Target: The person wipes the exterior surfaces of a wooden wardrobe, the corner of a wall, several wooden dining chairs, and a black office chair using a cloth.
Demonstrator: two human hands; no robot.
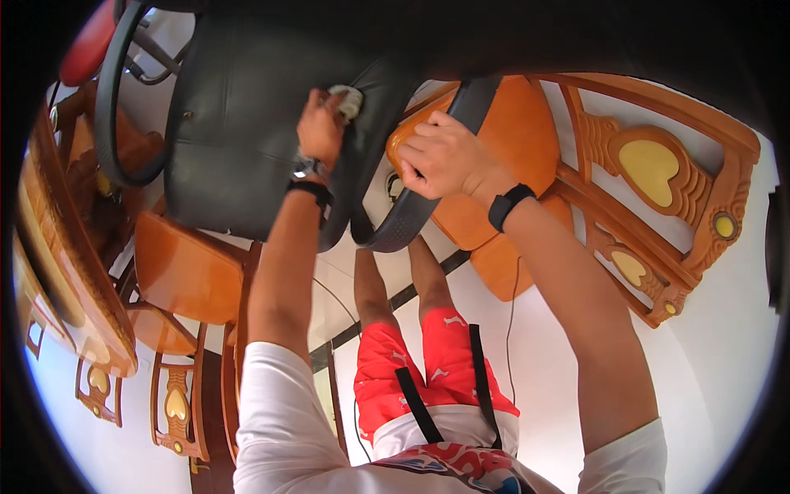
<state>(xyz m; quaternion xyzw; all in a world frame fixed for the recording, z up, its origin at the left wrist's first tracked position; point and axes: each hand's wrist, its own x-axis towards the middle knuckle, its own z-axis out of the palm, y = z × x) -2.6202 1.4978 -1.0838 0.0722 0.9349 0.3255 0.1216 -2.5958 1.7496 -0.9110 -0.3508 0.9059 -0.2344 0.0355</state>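
A black leather-like office chair (247, 123) stands in front of me, with dark curved armrests at both sides. My left hand (322, 126) holds a crumpled pale cloth (347, 104) against the chair's padded surface, close to a seam. Around the right armrest (404, 216) my right hand (441, 154) is closed, its fingers curled over the dark loop. I wear a metal watch and a black band on the left wrist, and a black band on the right.
Wooden chairs with carved backs stand at the right (648, 167) and lower left (188, 265). A thick polished wooden table (68, 265) edges the left side. Thin cables cross the floor (336, 272) near my legs. Something red (89, 46) shows at the upper left.
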